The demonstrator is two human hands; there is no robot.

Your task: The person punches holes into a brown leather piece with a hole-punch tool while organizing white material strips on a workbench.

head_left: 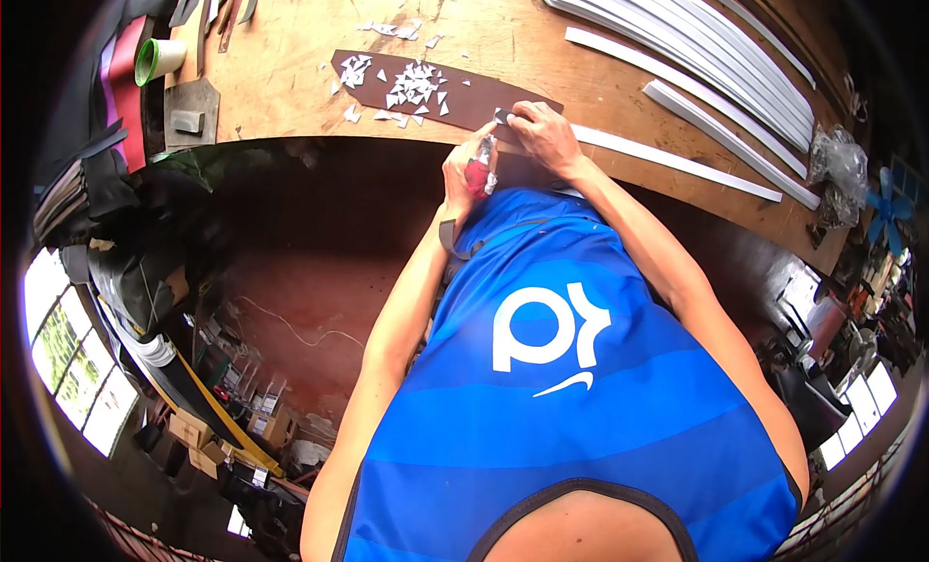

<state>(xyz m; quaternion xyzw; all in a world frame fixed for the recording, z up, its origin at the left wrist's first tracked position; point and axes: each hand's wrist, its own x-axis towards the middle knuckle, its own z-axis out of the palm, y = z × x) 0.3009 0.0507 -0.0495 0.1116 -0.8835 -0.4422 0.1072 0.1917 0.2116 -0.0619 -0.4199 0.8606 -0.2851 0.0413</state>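
Observation:
My left hand (pixel 463 175) is closed around a tool with a red and white wrapped handle (pixel 478 173); its working end is not clear. Close beside it, my right hand (pixel 545 136) is closed with its fingertips at a small dark piece (pixel 504 117), with a bit of white beside it. A long white strip (pixel 677 162) runs from beneath my right hand toward the right along the bench edge. Both hands are at the right end of a brown pointed board (pixel 474 98). Small white triangular scraps (pixel 418 83) lie on that board and just around it.
The wooden bench (pixel 281 78) carries a stack of white strips (pixel 697 49) at the right and a crumpled plastic bag (pixel 838 170) at its corner. At the left are a green-rimmed cup (pixel 160 61) and a small metal block (pixel 188 122) on a flat plate.

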